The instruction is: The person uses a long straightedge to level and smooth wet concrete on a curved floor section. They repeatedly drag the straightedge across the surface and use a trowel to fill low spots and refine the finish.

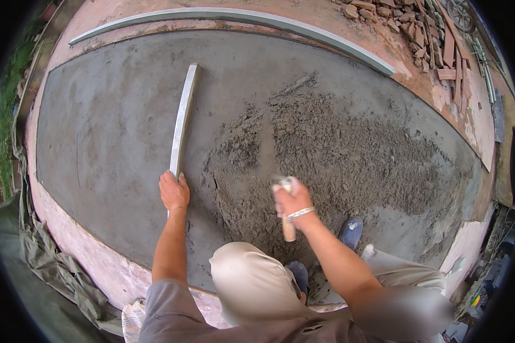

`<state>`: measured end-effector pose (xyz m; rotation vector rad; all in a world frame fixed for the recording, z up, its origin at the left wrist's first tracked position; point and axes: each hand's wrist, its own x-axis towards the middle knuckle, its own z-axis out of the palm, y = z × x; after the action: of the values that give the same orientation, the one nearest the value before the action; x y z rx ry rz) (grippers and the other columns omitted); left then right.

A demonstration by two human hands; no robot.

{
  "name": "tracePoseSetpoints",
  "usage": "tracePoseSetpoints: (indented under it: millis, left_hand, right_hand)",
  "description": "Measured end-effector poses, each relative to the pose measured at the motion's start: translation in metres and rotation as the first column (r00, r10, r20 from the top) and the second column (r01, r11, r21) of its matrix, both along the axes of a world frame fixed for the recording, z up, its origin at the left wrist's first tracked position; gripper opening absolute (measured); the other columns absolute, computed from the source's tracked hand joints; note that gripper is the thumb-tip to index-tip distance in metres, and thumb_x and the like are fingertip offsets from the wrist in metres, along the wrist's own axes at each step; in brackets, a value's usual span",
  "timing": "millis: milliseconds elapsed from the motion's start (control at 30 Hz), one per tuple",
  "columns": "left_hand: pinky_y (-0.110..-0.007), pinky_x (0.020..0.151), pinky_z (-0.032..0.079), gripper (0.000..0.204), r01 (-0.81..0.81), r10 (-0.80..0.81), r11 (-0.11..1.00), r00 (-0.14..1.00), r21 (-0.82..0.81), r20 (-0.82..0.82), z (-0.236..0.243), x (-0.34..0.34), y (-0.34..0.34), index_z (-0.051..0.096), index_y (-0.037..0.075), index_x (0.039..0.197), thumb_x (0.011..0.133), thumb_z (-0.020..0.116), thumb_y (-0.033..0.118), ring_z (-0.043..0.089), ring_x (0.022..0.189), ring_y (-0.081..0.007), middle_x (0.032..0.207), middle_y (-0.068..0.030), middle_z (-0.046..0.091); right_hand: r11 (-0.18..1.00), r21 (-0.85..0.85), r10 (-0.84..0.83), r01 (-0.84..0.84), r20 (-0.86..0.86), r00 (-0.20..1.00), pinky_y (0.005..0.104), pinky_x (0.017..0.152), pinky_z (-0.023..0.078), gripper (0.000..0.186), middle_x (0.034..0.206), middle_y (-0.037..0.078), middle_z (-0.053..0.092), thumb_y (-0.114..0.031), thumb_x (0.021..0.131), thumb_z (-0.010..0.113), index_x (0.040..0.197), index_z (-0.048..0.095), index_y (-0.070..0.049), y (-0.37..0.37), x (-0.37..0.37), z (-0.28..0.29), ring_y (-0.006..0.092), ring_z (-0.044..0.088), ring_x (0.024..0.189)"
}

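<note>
My left hand (174,191) is closed around the near end of a long metal straightedge (184,114), which lies across the wet mortar pointing away from me. My right hand (292,197) grips a trowel by its pale wooden handle (289,230), over the rough heap of loose mortar (337,148). Motion smears that hand and the tool, and the blade does not show clearly. Left of the straightedge the mortar bed (109,114) looks smooth and grey; to its right the surface is lumpy and raised.
A second long metal bar (240,15) lies along the far edge of the bed. Broken bricks (420,34) are piled at the far right. A dark tarp (57,257) lies bunched at the near left. My shoes (351,231) stand at the near edge of the lumpy mortar.
</note>
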<state>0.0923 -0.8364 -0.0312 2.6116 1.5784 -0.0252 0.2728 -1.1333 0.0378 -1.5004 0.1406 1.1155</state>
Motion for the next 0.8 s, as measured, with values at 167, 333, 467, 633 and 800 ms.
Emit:
tracePoseSetpoints:
  millis: [167, 333, 467, 633, 800]
  left_hand:
    - [-0.050, 0.089, 0.051, 0.041, 0.012, -0.012, 1.000, 1.000, 0.015, 0.015, -0.002, 0.001, 0.000, 0.052, 0.003, 0.119, 0.094, 0.064, 0.032, 0.057, 0.108, -0.0383, 0.114, -0.0163, 0.059]
    - [-0.051, 0.088, 0.050, 0.040, -0.018, 0.018, 1.000, 1.000, -0.004, -0.021, 0.002, 0.004, -0.001, 0.052, 0.004, 0.119, 0.095, 0.063, 0.033, 0.056, 0.110, -0.0382, 0.115, -0.0156, 0.059]
    - [-0.051, 0.088, 0.050, 0.039, -0.034, 0.034, 0.999, 0.999, -0.025, -0.024, 0.003, 0.005, -0.003, 0.053, 0.005, 0.120, 0.095, 0.063, 0.034, 0.056, 0.110, -0.0381, 0.114, -0.0155, 0.058]
    - [-0.051, 0.089, 0.050, 0.040, 0.008, -0.008, 1.000, 1.000, -0.004, 0.009, 0.001, 0.000, -0.003, 0.052, 0.003, 0.121, 0.095, 0.063, 0.033, 0.056, 0.109, -0.0385, 0.113, -0.0155, 0.058]
    - [-0.049, 0.088, 0.050, 0.041, 0.000, 0.000, 1.000, 1.000, -0.004, -0.008, 0.002, 0.003, -0.001, 0.052, 0.002, 0.121, 0.095, 0.063, 0.031, 0.055, 0.109, -0.0389, 0.113, -0.0160, 0.058]
  right_hand:
    - [0.924, -0.247, 0.346, -0.291, 0.219, 0.912, 0.0474, 0.091, 0.051, 0.045, 0.104, 0.028, 0.069, -0.037, 0.090, 0.064, 0.107, 0.061, 0.004, 0.133, -0.020, -0.039, 0.0451, 0.066, 0.101]
    - [0.952, -0.304, 0.095, -0.034, 0.188, 0.978, 0.0475, 0.090, 0.051, 0.047, 0.103, 0.030, 0.068, -0.036, 0.089, 0.066, 0.108, 0.061, 0.006, 0.087, -0.009, -0.070, 0.0459, 0.065, 0.101]
    - [0.937, -0.304, -0.120, 0.170, 0.178, 0.977, 0.0381, 0.056, 0.048, 0.030, 0.077, 0.013, 0.061, -0.028, 0.093, 0.066, 0.099, 0.055, 0.000, 0.010, 0.009, -0.065, 0.0262, 0.060, 0.063]
    - [0.842, -0.267, -0.459, 0.469, 0.103, 0.882, 0.0310, 0.039, 0.041, 0.018, 0.065, 0.001, 0.050, -0.022, 0.096, 0.063, 0.096, 0.051, -0.008, -0.124, 0.049, -0.042, 0.0129, 0.048, 0.045]
    - [0.331, -0.310, -0.755, 0.891, 0.479, 0.447, 0.0296, 0.042, 0.043, 0.017, 0.066, 0.000, 0.050, -0.022, 0.096, 0.062, 0.091, 0.050, -0.011, -0.222, 0.107, 0.001, 0.0125, 0.051, 0.050]
